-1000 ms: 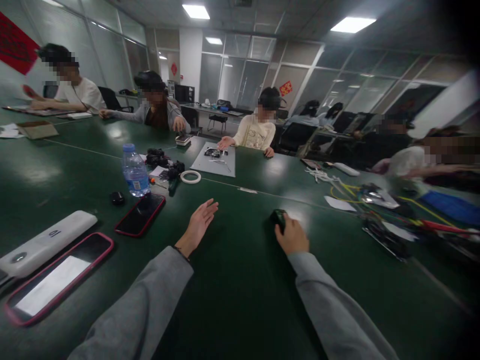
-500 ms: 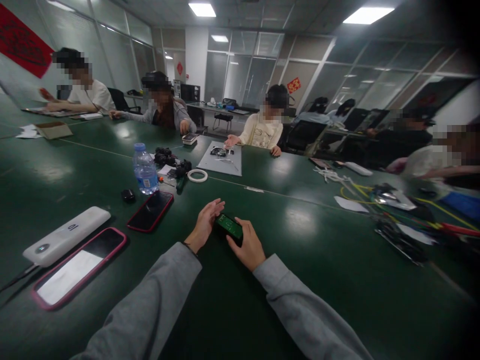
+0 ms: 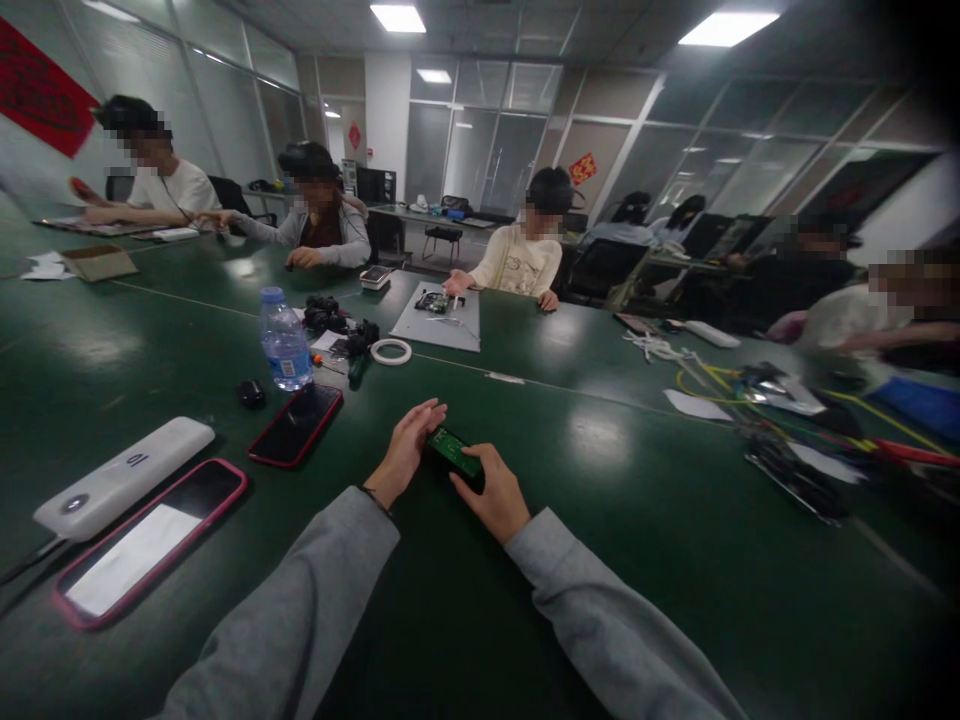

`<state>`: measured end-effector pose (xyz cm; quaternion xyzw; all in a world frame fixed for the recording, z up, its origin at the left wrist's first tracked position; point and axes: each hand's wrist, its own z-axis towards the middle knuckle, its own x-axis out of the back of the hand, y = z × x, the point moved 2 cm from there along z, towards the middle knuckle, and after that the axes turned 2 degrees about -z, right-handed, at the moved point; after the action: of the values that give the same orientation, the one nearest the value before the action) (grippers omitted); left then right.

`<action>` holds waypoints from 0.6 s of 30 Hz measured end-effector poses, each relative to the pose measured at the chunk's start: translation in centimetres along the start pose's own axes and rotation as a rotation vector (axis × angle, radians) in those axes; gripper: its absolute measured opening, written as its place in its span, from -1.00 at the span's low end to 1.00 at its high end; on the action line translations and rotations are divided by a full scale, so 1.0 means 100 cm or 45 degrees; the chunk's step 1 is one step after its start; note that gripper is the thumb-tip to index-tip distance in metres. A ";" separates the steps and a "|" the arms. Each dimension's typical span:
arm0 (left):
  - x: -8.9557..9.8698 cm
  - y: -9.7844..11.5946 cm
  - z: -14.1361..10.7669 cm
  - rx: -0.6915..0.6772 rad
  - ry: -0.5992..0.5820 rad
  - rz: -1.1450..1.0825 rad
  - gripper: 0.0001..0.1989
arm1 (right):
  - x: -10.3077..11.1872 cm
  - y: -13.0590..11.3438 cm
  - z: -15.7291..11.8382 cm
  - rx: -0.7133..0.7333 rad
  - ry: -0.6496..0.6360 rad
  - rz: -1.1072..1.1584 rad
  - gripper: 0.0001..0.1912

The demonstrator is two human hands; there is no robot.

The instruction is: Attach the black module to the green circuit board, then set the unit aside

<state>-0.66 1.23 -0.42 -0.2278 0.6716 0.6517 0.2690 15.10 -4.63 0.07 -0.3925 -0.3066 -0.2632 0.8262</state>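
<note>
Between my hands, low over the green table, is a green circuit board [image 3: 455, 449] in what looks like a dark casing. My right hand [image 3: 496, 487] grips its near right end, thumb on one side and fingers on the other. At its left end is my left hand [image 3: 406, 450], with fingers stretched out and close together. Whether that hand touches the board I cannot tell. Left of my hands lie a red-edged black phone [image 3: 296, 425], a pink-cased phone [image 3: 154, 545] with a lit screen, and a white power bank [image 3: 127, 480].
A water bottle [image 3: 285, 345], a small black case [image 3: 251, 393] and a white tape roll [image 3: 391, 351] stand ahead. Across the table, a person's hand [image 3: 457, 282] is by a grey mat [image 3: 457, 335] with electronic parts. Tangled cables [image 3: 795, 440] lie at right.
My hands and the board stay nearly in place while the view shifts slightly. Across the table, the person in a grey jacket has moved their hands leftward, one reaching toward the person beside them.
</note>
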 end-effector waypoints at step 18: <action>0.000 -0.006 -0.001 0.153 0.014 -0.041 -0.53 | -0.010 0.000 0.032 -0.013 0.418 -0.081 -0.69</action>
<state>-0.30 1.10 -0.90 -0.2256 0.7074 0.6044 0.2889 13.49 -1.85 0.96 -0.3384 -0.1783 -0.3513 0.8546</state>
